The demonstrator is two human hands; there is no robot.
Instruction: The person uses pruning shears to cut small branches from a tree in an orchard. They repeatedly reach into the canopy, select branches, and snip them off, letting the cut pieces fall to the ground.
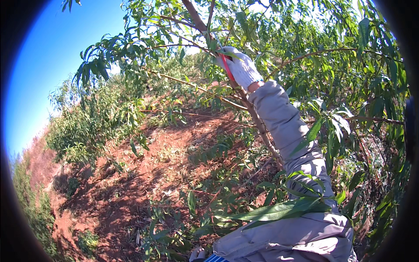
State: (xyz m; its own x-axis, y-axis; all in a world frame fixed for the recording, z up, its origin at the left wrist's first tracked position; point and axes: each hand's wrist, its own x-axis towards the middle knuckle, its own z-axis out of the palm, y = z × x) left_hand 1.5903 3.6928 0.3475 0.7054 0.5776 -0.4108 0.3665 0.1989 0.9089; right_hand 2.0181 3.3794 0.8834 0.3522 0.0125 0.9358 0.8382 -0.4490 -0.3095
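In a white knit work glove, my right hand (241,67) is raised and closed around a red-handled tool (226,67). A thin pale strip, possibly a saw blade, runs up from the grip beside the slanting trunk (257,119) of a narrow-leaved tree, seemingly a peach. The glove partly covers the tool, so its exact kind stays unclear. My grey sleeve (278,111) passes in front of the lower trunk. Something pale (198,253) at the bottom edge may be my gloved left hand; it is too cut off to tell what it does.
Thin side branches (196,86) reach left from the trunk, and another branch (314,54) arches right. Long leaves (281,209) hang close over my forearm. Reddish soil (157,157) with dry litter slopes below. More leafy trees (95,131) stand to the left.
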